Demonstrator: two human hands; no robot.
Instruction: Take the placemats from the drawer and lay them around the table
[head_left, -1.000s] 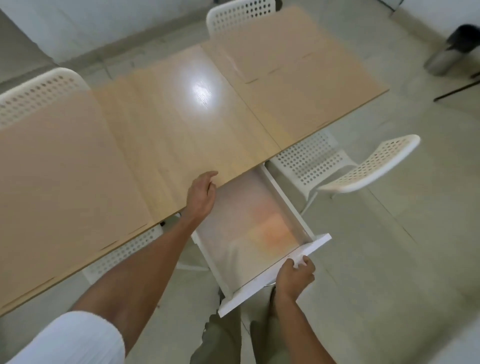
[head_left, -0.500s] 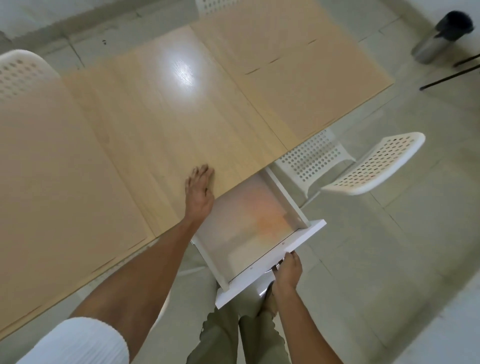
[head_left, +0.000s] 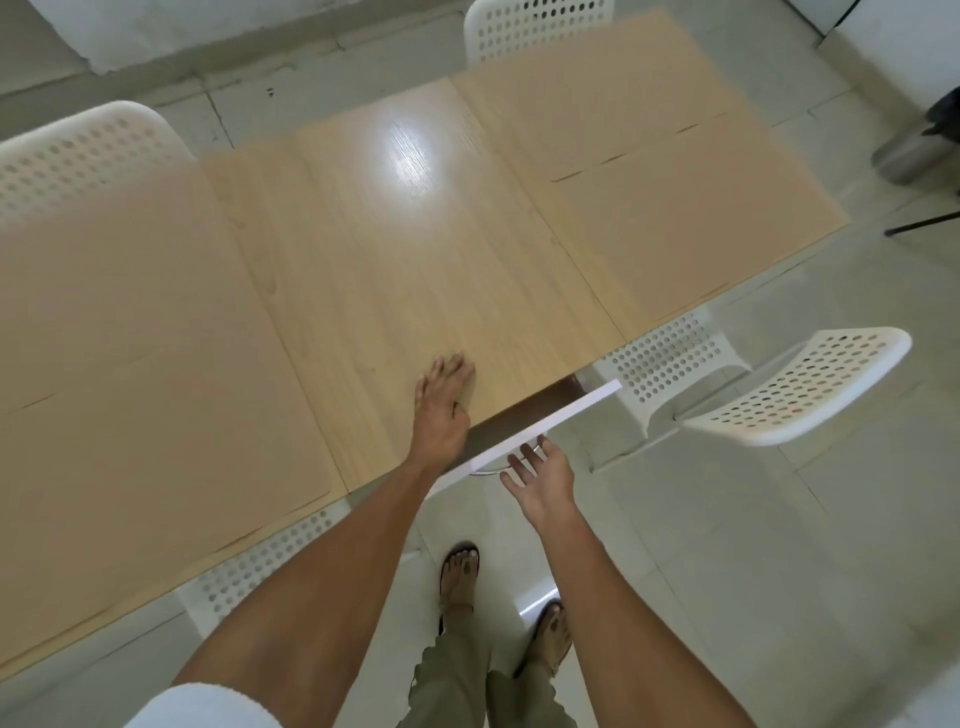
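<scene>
Drawer (head_left: 540, 423) nearly shut at the counter's near edge, placemats look laid.

My left hand (head_left: 441, 410) lies flat and spread on the counter (head_left: 415, 260), holding nothing; my right hand (head_left: 540, 478) is open, fingers against the drawer front. Placemats sit at both ends: left placemat (head_left: 130, 338), right placemats (head_left: 675, 208). Risks as I see them: the left thumb sits just beside the closing gap and could get pinched, and a hard shove could shake the counter and shift the mats.
</scene>
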